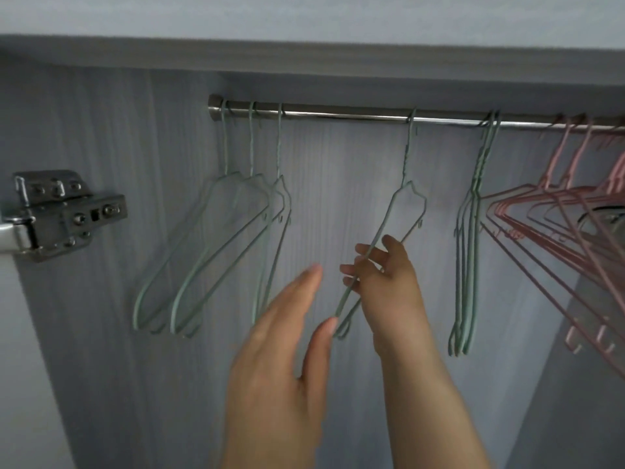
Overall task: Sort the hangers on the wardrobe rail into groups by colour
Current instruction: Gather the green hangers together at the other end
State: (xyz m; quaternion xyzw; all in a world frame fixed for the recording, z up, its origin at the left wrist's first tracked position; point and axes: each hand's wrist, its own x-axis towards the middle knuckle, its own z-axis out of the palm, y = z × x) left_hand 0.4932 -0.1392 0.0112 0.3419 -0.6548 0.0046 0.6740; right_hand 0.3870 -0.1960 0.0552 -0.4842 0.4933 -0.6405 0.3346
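The wardrobe back panel [338,164] is pale grey with a wood grain, under a flat top board [304,55]. A steel rail [338,113] runs from its left socket across to the right edge of view. At the right end hangs a dense bunch of pink hangers [558,225], their lower bars fanned down toward the right corner. Three green hangers [209,252] hang at the rail's left end, near one another and turned at an angle. A tight pair or trio of green hangers [468,265] hangs just left of the pink bunch, seen nearly edge-on. Between these two green groups a single green hanger [402,211] hangs from the rail alone. The right hand [382,275] pinches this hanger's lower wires between thumb and curled fingers. The left hand [287,336] is released, fingers straight, thumb near the hanger's bottom corner; contact cannot be told. A metal hinge [64,214] sits on the left wall.
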